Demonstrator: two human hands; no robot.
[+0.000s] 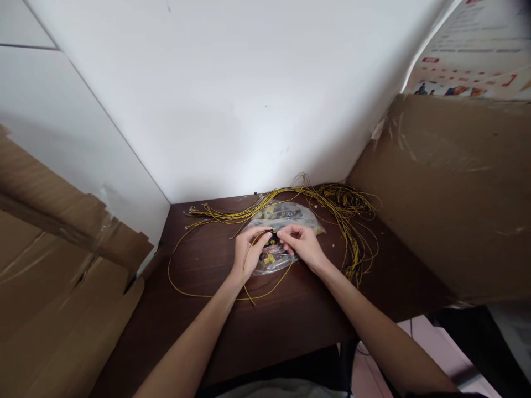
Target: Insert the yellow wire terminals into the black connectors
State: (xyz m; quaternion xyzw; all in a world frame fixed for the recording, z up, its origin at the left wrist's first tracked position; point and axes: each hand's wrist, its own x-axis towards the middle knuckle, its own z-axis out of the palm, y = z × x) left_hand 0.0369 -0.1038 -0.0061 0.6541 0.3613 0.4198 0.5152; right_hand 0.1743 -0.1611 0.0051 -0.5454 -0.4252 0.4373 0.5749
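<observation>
My left hand (250,247) and my right hand (301,243) meet over a clear plastic bag (286,214) of small yellow and black parts on a dark brown table (207,326). Both hands pinch a small black part (272,240) between their fingertips. A thin yellow wire (194,292) runs from that part, loops over my left hand and curves across the table towards me. A small yellow part (269,258) lies in the bag just below my fingers.
A tangled bundle of yellow wires (340,202) lies along the back and right of the table against the white wall. Cardboard sheets stand at the left (53,276) and right (452,193). A poster (477,50) hangs at upper right.
</observation>
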